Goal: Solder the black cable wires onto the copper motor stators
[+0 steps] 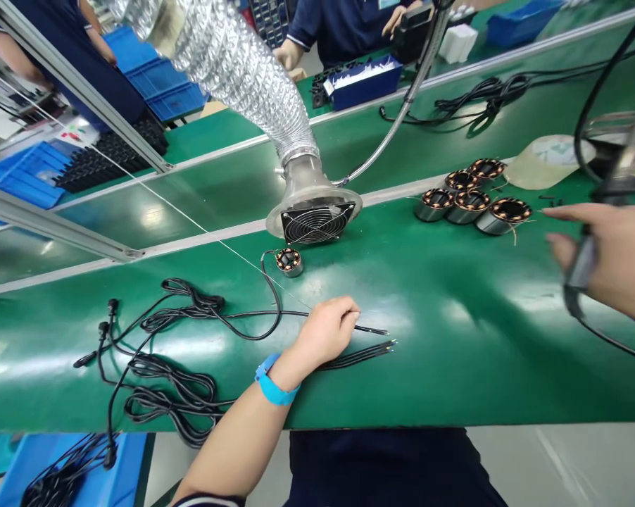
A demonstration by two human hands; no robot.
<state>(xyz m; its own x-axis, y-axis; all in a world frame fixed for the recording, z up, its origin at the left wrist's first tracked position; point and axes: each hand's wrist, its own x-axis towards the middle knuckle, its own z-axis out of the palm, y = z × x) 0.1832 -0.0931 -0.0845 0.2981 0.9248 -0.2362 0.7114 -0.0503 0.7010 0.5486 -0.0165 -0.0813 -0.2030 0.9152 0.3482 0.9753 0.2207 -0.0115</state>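
Observation:
My left hand [328, 327], with a blue wristband [275, 384], is closed low over the bench, fingertips pinched. A thin, pale solder wire [212, 236] runs from the upper left into it. Beneath the hand passes a black cable [370, 329], and several stripped cable ends [365, 354] lie beside it. My right hand [613, 257], somewhat blurred, is at the soldering iron [584, 271] by its stand [624, 151]. Its index finger and thumb are spread apart around the handle. One small stator [288, 262] with a cable sits ahead of my left hand.
Several wound stators [500, 215] stand at the right. A fume duct [317, 211] with a fan grille hangs over the bench. Coiled black cables [180, 380] lie at the left, above a blue bin [127, 465]. Co-workers [343, 32] are beyond the rail.

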